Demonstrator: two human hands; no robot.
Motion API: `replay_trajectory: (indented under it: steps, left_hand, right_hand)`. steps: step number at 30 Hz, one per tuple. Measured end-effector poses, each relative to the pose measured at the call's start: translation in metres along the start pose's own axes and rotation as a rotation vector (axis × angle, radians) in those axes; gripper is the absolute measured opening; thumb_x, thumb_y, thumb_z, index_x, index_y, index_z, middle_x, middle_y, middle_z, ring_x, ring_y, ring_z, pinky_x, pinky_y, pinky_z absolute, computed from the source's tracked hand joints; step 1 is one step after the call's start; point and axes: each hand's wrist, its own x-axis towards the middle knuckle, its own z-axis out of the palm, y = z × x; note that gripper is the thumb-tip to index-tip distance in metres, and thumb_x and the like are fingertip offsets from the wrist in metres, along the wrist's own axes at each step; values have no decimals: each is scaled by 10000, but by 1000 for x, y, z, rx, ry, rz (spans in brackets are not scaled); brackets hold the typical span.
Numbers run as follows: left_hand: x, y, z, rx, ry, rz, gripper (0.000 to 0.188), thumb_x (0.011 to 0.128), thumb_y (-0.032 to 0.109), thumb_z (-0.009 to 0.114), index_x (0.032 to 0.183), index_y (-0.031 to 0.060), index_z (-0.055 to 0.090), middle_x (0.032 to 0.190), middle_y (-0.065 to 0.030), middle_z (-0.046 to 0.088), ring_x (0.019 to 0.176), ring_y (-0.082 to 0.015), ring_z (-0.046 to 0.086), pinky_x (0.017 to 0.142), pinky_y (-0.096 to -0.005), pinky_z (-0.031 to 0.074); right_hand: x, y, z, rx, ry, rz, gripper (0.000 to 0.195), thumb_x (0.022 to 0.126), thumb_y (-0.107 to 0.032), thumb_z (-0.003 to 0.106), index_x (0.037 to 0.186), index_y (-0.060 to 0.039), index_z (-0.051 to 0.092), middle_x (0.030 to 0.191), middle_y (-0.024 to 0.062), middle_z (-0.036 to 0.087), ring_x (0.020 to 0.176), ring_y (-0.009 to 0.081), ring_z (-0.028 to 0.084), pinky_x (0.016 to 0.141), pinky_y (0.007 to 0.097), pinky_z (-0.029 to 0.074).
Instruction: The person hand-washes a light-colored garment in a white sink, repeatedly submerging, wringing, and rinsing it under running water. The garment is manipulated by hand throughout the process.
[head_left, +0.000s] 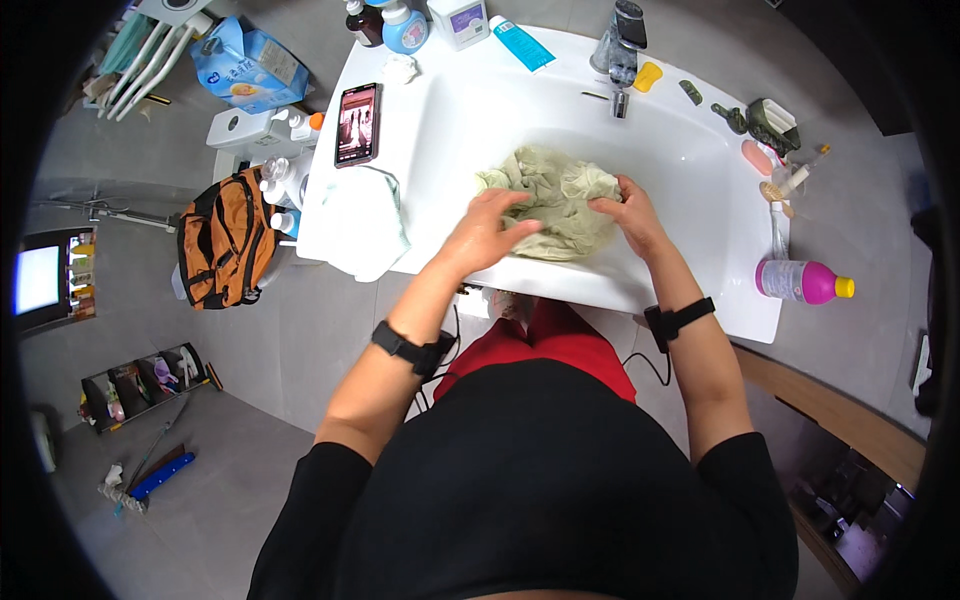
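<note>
A crumpled, wet-looking pale green garment (555, 210) lies in the white washbasin (690, 217). My right hand (634, 214) pinches its right edge between thumb and fingers. Over the garment's left side is my left hand (491, 229), its fingers spread and apart from one another; whether the fingertips touch the fabric is hard to tell. The chrome faucet (622, 60) stands at the basin's far side, with a yellow bar of soap (647, 76) beside it.
Left on the counter are a smartphone (358, 124), a white towel (367, 221) and a crumpled tissue (401, 68). A blue tube (523, 45) and pump bottles (405, 28) stand along the back. A pink bottle (802, 282) with a yellow cap lies at the right. An orange backpack (229, 240) sits farther left.
</note>
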Motion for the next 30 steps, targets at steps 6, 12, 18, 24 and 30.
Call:
replay_trajectory:
  steps: [6,12,18,24,30]
  left_hand:
    - [34,31,30,-729,34,-312,308,915,191,651,1146,-8,611,975,-53,645,854,-111,582,767,-274,488]
    - [25,22,27,-931,91,-417,224,950,205,594,1095,46,654,912,10,670,820,-67,601,764,-227,480]
    - [17,22,19,-972,113,-519,267,986,244,528,1141,42,607,1019,-15,657,933,-97,599,877,-280,468]
    - [10,16,8,-1061,163,-334,256,996,220,498,1189,61,549,1149,-36,612,1053,-132,559,974,-302,418]
    - [31,65,-8,-1112,-17,-188,188,985,262,524,1096,117,570,1062,46,599,912,-62,517,822,-234,416]
  right_hand:
    - [-20,-24,23,138,-126,-39,337,862,-126,662,1160,4,570,1078,77,633,992,131,590,880,276,457]
    - [-16,-10,11,289,152,-79,281,854,-96,679,1102,29,636,950,51,655,835,106,594,781,250,474]
    - [-14,-30,7,34,252,-317,238,854,13,631,1091,8,607,989,38,648,901,100,600,837,239,475]
    - [-11,-65,-3,295,-35,-392,261,858,26,593,1117,-13,577,1045,32,595,925,100,570,871,245,457]
    - [-13,-98,-8,534,-429,-399,176,856,26,564,1021,-34,578,1055,30,559,986,111,528,901,259,424]
